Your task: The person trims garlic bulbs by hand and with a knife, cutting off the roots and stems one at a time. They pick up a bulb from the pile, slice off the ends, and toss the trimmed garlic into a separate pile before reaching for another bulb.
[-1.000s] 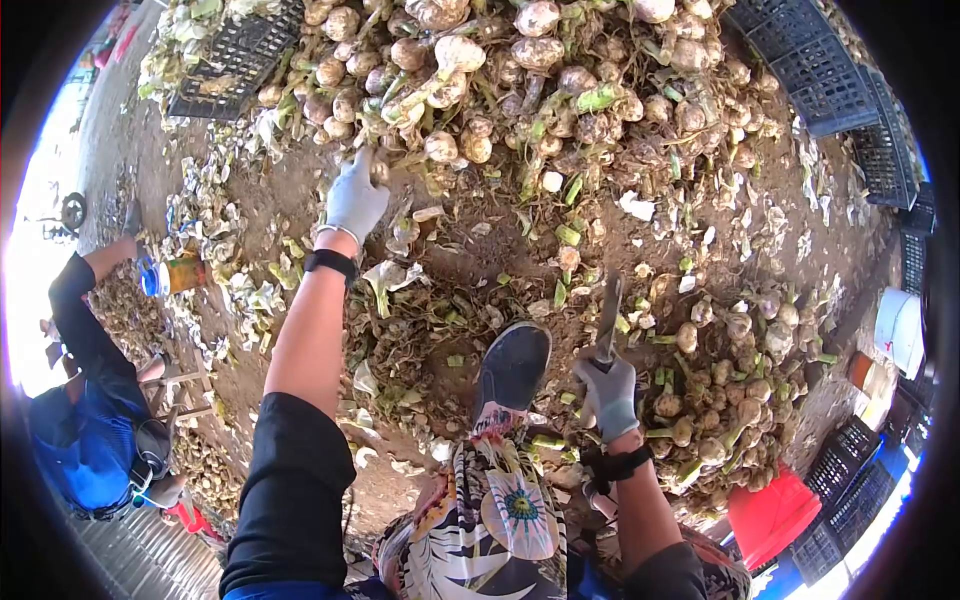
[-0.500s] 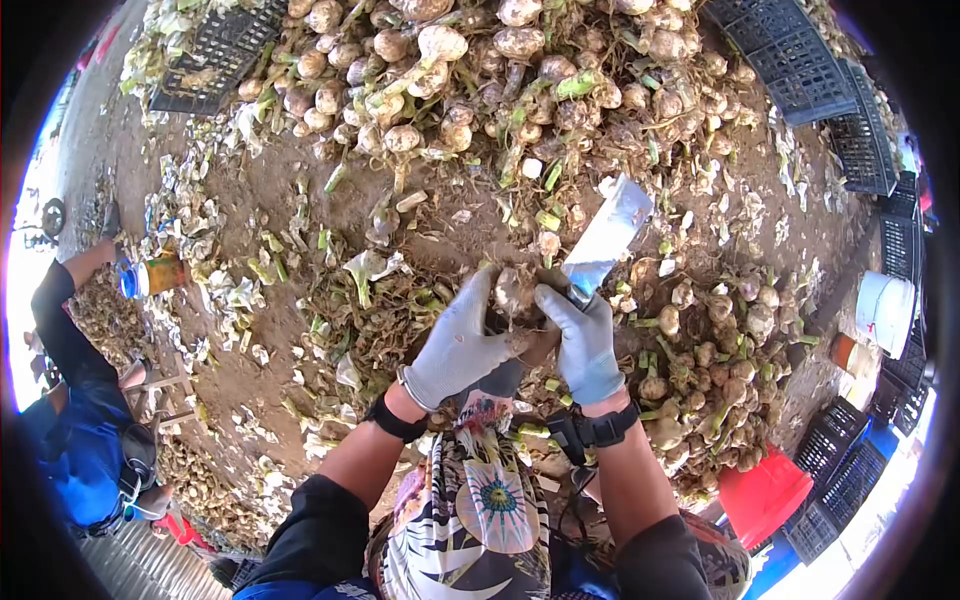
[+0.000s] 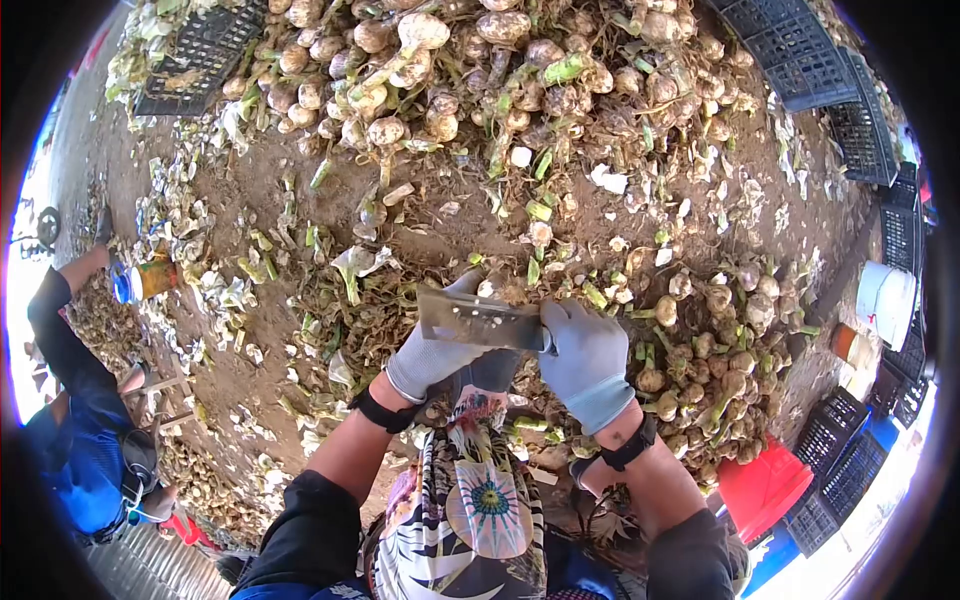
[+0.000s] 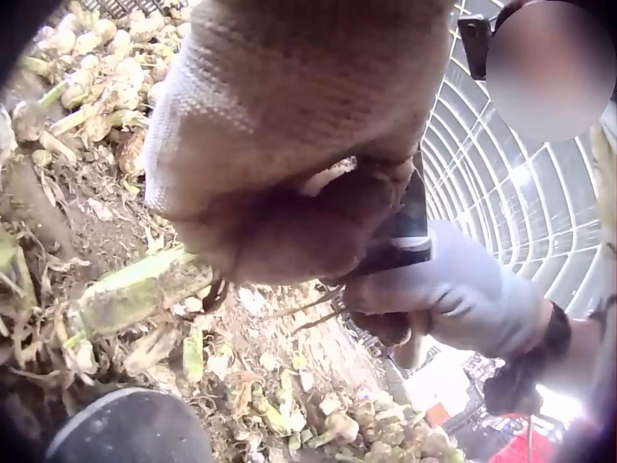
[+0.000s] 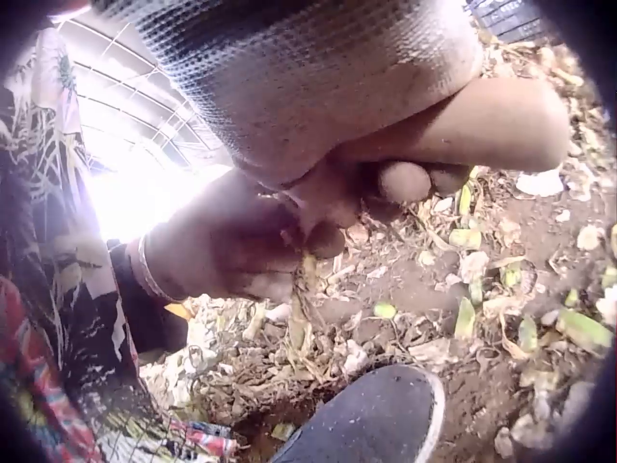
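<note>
In the head view my gloved left hand (image 3: 430, 352) is in front of my body, partly covered by the broad blade of a cleaver (image 3: 478, 322). It holds a garlic bulb (image 3: 512, 291), most of which is hidden behind the blade and fingers. My gloved right hand (image 3: 587, 350) grips the cleaver, its blade pointing left across the left hand. The right wrist view shows the pale handle (image 5: 492, 125) sticking out of the right hand's grip. A stalk (image 5: 304, 309) hangs below the two hands there.
A large heap of garlic (image 3: 500, 80) lies ahead, and a smaller pile (image 3: 715, 365) on the right. Black crates (image 3: 790, 50), a white bucket (image 3: 886, 305) and a red container (image 3: 763, 490) stand rightward. Another person (image 3: 80, 460) sits at left. Peelings cover the ground.
My left hand came back from the heap with a garlic bulb to meet the right hand. The cleaver then swung from pointing up and right to lying leftward across the left hand.
</note>
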